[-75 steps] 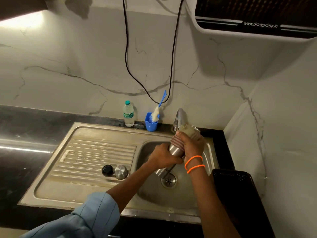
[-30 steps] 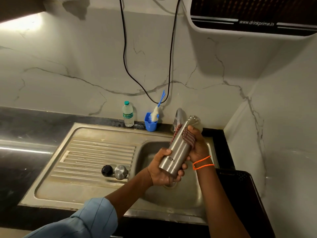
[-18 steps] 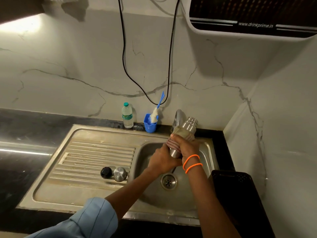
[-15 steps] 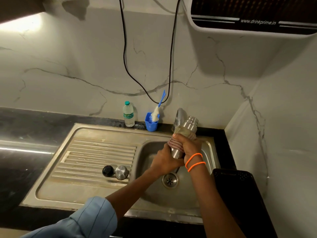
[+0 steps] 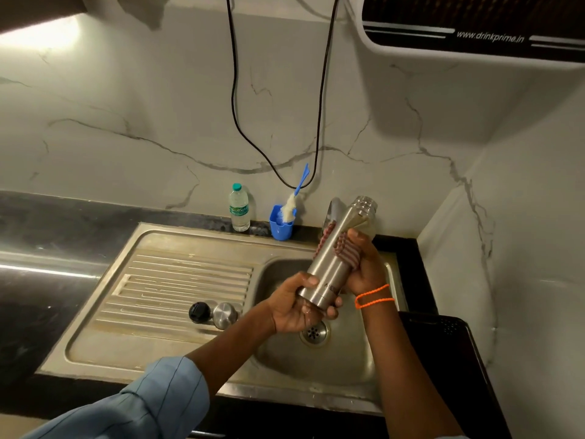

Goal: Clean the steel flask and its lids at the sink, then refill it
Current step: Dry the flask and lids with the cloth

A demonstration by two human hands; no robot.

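The steel flask [image 5: 332,261] is tilted over the sink basin [image 5: 348,353], its open mouth up and to the right near the tap [image 5: 332,210]. My left hand [image 5: 297,305] grips its base. My right hand [image 5: 364,264] holds a striped red-and-white scrub cloth [image 5: 348,251] wrapped against the flask's upper body. A black inner lid [image 5: 199,312] and a steel cap [image 5: 224,315] lie side by side on the ribbed drainboard [image 5: 158,280].
A small plastic water bottle [image 5: 239,208] and a blue cup holding a bottle brush [image 5: 281,221] stand at the wall behind the sink. A black cable [image 5: 234,99] hangs down the wall. A water purifier [image 5: 474,30] is mounted top right. A black crate [image 5: 443,343] sits right of the basin.
The flask has dropped from steeply upright to a lower tilt. My left hand slid down to its base, and the cloth in my right hand moved down from the neck to the upper body.
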